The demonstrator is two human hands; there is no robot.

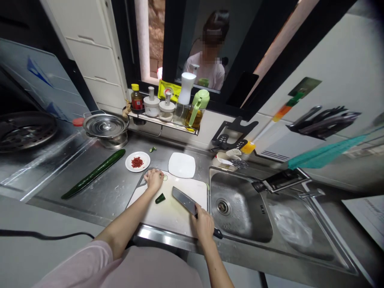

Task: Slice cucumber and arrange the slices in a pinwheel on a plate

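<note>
My right hand (204, 225) grips the black handle of a kitchen knife (183, 200) with a wide blade, held over the right part of the white cutting board (183, 224). At the board's far left, my left hand (154, 180) has its fingers curled together, a round cucumber slice (165, 177) at their tips. Between the hands lies a short cucumber piece (160, 198), dark skin up. A whole long cucumber (94, 175) rests on the steel counter to the left. Beyond the board are a white plate (181, 165) and a small plate (129, 165) of chopped red pieces (137, 162).
To the right is a steel sink (240, 228) with a tap (309, 194). A rack (168, 124) with bottles and jars hangs at the back wall. Left of it stands a lidded steel pot (112, 140). Small green scraps (153, 149) lie behind the board.
</note>
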